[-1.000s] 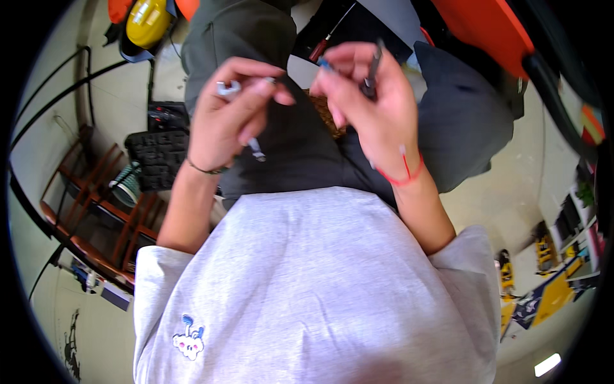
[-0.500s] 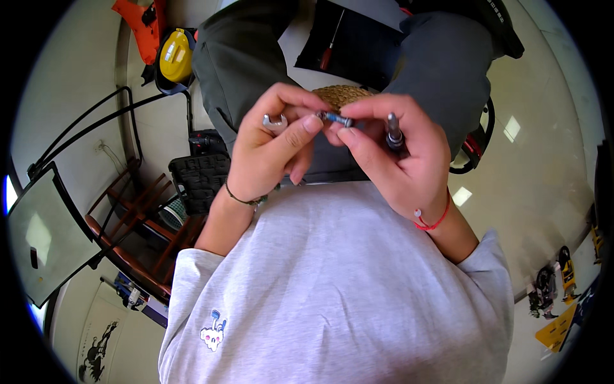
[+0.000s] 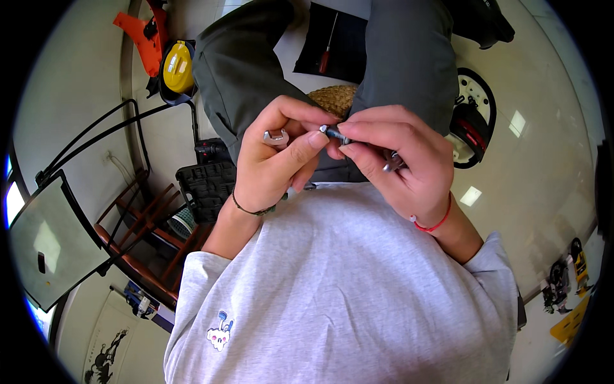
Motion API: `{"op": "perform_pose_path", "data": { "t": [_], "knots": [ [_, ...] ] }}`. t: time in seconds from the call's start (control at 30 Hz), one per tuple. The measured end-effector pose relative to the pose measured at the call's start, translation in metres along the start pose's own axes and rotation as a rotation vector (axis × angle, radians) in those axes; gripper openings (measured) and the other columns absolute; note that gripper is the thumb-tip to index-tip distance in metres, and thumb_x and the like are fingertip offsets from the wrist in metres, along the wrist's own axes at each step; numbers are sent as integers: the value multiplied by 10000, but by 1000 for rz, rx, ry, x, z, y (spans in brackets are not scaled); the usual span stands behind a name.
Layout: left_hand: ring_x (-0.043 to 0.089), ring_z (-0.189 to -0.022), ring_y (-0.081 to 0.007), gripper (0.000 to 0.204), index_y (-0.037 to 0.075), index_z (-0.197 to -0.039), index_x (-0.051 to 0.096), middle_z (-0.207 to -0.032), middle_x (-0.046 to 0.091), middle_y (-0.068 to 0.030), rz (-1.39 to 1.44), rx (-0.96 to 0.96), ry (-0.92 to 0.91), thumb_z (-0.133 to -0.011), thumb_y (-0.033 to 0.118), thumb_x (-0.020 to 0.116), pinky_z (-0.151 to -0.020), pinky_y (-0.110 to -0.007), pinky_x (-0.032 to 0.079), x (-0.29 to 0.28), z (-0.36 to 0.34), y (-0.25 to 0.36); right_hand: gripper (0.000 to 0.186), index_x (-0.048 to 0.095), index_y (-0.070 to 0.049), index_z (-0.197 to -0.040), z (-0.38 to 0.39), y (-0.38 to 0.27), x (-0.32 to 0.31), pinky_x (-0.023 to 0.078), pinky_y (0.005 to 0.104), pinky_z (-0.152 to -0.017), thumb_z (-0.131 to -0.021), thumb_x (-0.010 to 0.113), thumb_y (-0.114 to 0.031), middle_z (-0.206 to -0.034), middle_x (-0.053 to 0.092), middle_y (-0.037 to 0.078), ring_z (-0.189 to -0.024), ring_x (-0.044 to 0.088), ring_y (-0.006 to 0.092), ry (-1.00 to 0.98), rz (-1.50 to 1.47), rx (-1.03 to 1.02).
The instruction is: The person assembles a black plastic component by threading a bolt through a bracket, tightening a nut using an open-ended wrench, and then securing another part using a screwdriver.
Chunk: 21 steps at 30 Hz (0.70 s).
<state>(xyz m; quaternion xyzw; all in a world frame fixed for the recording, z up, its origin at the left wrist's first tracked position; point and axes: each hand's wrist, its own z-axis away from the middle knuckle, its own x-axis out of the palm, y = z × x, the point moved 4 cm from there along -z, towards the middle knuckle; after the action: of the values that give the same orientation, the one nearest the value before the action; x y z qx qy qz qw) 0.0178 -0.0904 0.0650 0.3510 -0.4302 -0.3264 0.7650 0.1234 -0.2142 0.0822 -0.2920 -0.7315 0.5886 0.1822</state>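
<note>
Both hands meet in front of my grey shirt. My left hand [image 3: 275, 150] is closed, an open-ended wrench [image 3: 275, 137] tucked in it with the jaw poking out by the index finger. Its thumb and index finger pinch the silvery end of a small dark bolt [image 3: 334, 133]. At the bolt's other end are the thumb and fingers of my right hand [image 3: 409, 150], also closed. A shiny metal tool [image 3: 391, 161] with a rounded end sticks out of the right palm; most of it is hidden, so its kind cannot be told.
A red-handled screwdriver [image 3: 325, 61] lies on a black sheet [image 3: 348, 45] beyond my knees, near a woven stool [image 3: 336, 98]. To the left are an open black tool case [image 3: 208, 189], a yellow helmet [image 3: 178, 67] and a wooden chair [image 3: 150, 233]. A black-and-white wheel-shaped part [image 3: 472, 118] lies right.
The bolt has turned to a steeper slant between my fingers. The right-hand tool has tipped over and shows less. My right leg has swung inward, uncovering the wheel-shaped part.
</note>
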Motion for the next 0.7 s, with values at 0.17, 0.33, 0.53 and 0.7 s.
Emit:
{"op": "perform_pose_path", "data": {
  "t": [0.17, 0.33, 0.53, 0.7],
  "knots": [
    [423, -424, -37, 134, -17, -1004, 506, -804, 630, -134, -39, 23, 22, -871, -18, 529, -374, -160, 296, 5, 2, 4, 265, 609, -20, -929, 7, 2, 2, 508, 248, -535, -691, 713, 33, -786, 615, 83, -640, 631, 164, 63, 98, -15],
    [432, -433, -33, 141, -20, -1004, 506, -801, 629, -133, -121, 65, -4, -866, -29, 535, -385, -160, 299, 4, 6, 4, 228, 590, -22, -864, 8, 1, 4, 488, 257, -494, -690, 737, -21, -724, 597, 66, -588, 616, 155, 65, 153, 4],
    [421, -424, -28, 136, -24, -1007, 504, -784, 620, -119, -145, 54, -17, -875, -14, 537, -389, -158, 303, 5, 4, 4, 200, 587, -27, -857, 11, 9, 3, 435, 232, -450, -740, 728, -107, -653, 574, 55, -538, 586, 152, -37, 160, 92],
    [409, -415, -24, 134, -25, -1010, 503, -755, 609, -98, -150, 73, 35, -882, -1, 536, -389, -158, 304, 4, 1, 1, 205, 589, -25, -904, 8, 5, 9, 417, 227, -466, -748, 716, -68, -677, 580, 49, -535, 538, 128, 109, -24, 200]
  ]
}}
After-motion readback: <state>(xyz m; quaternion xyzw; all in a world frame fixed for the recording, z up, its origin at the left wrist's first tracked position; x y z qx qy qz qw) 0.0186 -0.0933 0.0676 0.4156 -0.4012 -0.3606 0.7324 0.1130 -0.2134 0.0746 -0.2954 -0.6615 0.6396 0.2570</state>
